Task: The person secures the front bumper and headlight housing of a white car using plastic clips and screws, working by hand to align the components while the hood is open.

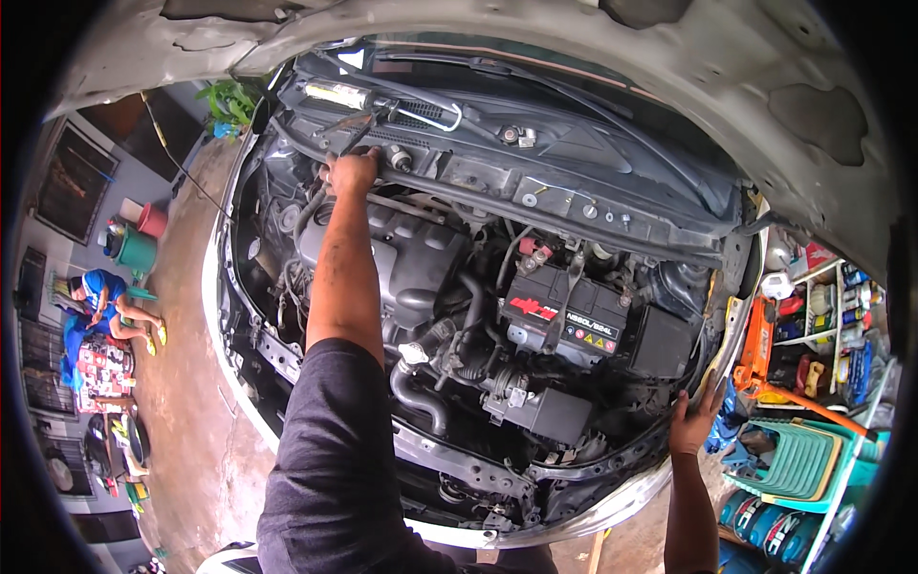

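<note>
My left hand [351, 172] reaches over the engine to the cowl, its fingers curled at the end of a dark pliers-like tool [360, 137]. Part of its grip is hidden. Just beyond lie a pale cylindrical tube [337, 95] and a bent metal rod [440, 122]. Beside the hand is a small dark cylindrical part [400, 159]. Below my left forearm sits a black plastic engine cover [411, 258]. My right hand [696, 421] rests on the right edge of the car's front, fingers spread, holding nothing.
The raised hood [727, 86] arches overhead. A battery [564, 308] with a metal clamp fills the right of the bay. Small washers [590, 211] lie on the cowl. At right stand an orange jack [757, 340], shelves and green crates [789, 464]. A person in blue [100, 297] sits far left.
</note>
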`<move>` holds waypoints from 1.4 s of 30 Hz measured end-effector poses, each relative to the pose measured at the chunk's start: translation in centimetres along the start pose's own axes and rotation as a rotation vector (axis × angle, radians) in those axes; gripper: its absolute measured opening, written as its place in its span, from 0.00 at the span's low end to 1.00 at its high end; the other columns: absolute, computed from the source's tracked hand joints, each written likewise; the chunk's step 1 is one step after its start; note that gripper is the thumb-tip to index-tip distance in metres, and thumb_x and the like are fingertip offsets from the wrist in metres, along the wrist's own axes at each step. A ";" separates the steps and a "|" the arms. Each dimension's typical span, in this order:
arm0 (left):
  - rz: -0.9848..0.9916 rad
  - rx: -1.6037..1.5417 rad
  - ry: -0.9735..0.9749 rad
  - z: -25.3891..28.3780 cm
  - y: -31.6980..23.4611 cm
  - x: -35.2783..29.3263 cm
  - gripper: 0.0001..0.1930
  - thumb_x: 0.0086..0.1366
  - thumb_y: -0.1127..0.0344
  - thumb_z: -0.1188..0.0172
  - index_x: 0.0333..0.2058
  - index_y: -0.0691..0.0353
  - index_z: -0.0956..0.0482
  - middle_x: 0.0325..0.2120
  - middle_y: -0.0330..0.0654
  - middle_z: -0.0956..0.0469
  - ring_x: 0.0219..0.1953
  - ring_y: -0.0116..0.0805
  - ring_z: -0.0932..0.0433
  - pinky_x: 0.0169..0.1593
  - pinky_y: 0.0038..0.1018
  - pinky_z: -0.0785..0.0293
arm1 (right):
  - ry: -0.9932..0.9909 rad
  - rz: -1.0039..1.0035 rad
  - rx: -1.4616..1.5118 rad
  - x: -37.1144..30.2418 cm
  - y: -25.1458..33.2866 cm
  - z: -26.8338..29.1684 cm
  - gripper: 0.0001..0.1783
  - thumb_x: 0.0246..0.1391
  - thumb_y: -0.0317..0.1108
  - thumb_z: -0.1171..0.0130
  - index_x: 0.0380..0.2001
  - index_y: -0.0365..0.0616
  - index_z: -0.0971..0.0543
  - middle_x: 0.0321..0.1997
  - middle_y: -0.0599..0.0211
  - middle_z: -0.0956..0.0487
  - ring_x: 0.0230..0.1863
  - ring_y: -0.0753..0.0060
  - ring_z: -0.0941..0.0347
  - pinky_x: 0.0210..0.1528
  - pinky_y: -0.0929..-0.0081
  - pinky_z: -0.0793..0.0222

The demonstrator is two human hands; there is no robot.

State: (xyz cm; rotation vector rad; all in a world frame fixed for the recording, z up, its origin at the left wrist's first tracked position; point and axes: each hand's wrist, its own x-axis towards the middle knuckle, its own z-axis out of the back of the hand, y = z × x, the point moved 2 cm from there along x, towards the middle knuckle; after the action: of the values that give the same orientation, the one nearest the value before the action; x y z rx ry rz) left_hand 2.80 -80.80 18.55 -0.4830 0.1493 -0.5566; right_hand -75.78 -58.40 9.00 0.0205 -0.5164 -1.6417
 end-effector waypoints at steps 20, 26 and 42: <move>-0.101 -1.482 0.111 5.7 12.9 -2.9 0.20 0.68 0.69 0.27 0.56 0.70 0.17 0.46 0.39 0.16 0.45 0.29 0.19 0.50 0.26 0.23 | -0.048 0.057 -0.078 -0.3 -0.3 -0.5 0.43 0.69 0.44 0.37 0.82 0.56 0.40 0.83 0.33 0.45 0.82 0.28 0.47 0.81 0.45 0.46; -0.279 -1.580 0.235 18.4 20.4 -12.4 0.15 0.69 0.74 0.31 0.52 0.68 0.19 0.42 0.41 0.17 0.45 0.34 0.17 0.52 0.30 0.19 | -0.070 0.049 -0.176 -0.1 -0.7 -1.4 0.45 0.70 0.53 0.40 0.84 0.64 0.46 0.82 0.34 0.43 0.80 0.25 0.44 0.80 0.45 0.44; 0.179 -1.510 0.924 39.5 50.3 -54.9 0.08 0.70 0.65 0.34 0.44 0.60 0.17 0.38 0.40 0.16 0.39 0.32 0.15 0.49 0.31 0.17 | 0.758 0.599 0.884 -42.6 42.0 19.0 0.35 0.58 0.25 0.29 0.69 0.44 0.25 0.57 0.55 0.17 0.49 0.61 0.16 0.50 0.66 0.18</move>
State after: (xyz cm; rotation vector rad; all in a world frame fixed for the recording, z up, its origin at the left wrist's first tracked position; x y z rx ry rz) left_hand -9.31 1.90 29.60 -1.6186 1.5492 -0.3646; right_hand -35.87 -14.00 28.28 1.0029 -0.5379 -0.6345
